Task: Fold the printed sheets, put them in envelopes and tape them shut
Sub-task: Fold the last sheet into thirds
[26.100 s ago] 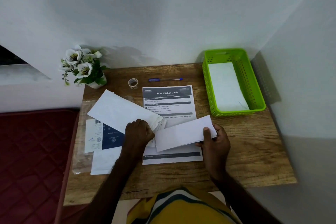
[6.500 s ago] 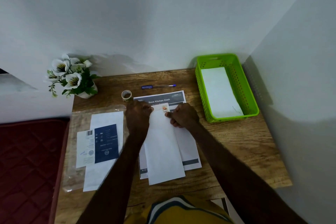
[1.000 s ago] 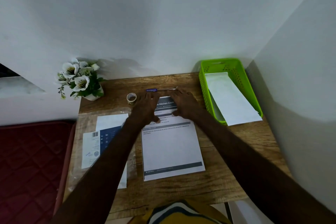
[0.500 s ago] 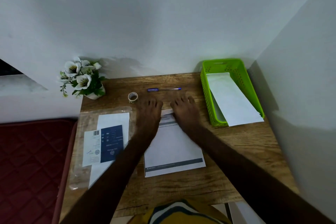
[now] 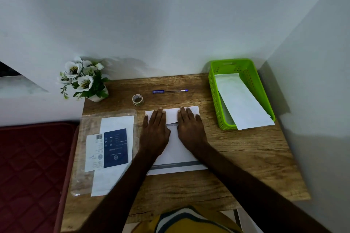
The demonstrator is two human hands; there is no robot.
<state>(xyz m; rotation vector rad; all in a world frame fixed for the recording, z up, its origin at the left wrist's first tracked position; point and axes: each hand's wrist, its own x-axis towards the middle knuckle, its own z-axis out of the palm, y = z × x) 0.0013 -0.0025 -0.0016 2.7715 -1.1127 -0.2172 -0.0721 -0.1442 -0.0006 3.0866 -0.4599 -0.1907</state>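
one tape roll (image 5: 137, 99), one pen (image 5: 170, 91), one green basket (image 5: 215, 96) holding envelope (image 5: 242, 104); left hand (image 5: 155, 130), right hand (image 5: 190, 128) spread flat, pressing one printed sheet (image 5: 176, 149).

A wooden table (image 5: 236, 157) is set into a wall corner. On it are laid a printed sheet (image 5: 176, 149), a clear packet of what seem to be envelopes (image 5: 111, 149), a tape roll (image 5: 137, 99), a blue pen (image 5: 170, 91), a potted flower (image 5: 85, 79) and a green basket (image 5: 215, 100).
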